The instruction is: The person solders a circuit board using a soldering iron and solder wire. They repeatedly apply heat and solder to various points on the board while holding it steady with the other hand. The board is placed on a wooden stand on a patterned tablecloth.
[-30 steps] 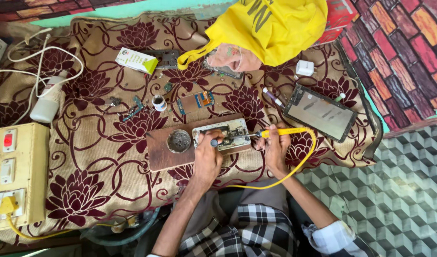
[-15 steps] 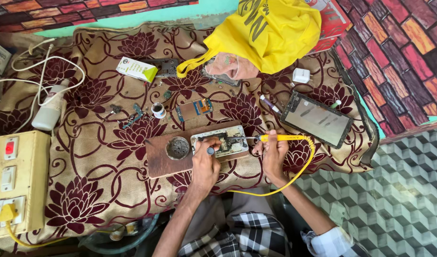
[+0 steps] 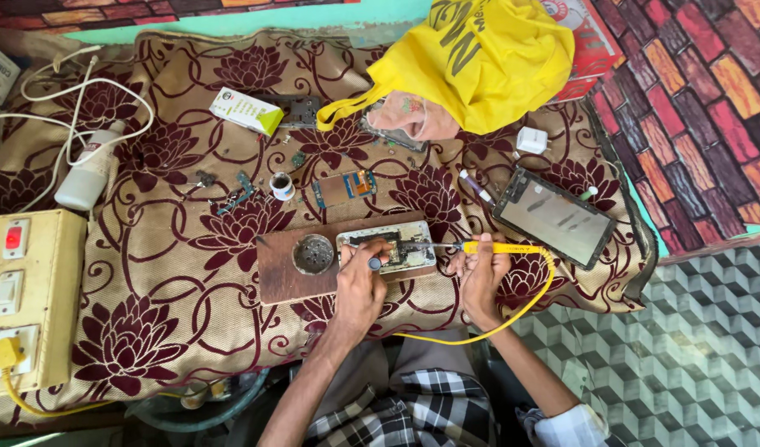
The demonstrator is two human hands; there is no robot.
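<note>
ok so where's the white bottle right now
In the head view, the white bottle lies at the far left of the cloth, among white cables, above the yellow switchboard.

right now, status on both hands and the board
Left hand pinning opened phone on wooden block. Right hand holds yellow soldering iron, tip at phone. Nothing in the way.

Up top I've got a big yellow bag (image 3: 487,58) on the flowered cloth (image 3: 148,290), a white bottle (image 3: 88,170) and cream switch box (image 3: 20,298) at left, a dark phone screen (image 3: 555,217) right, small green board (image 3: 344,188) centre.
</note>
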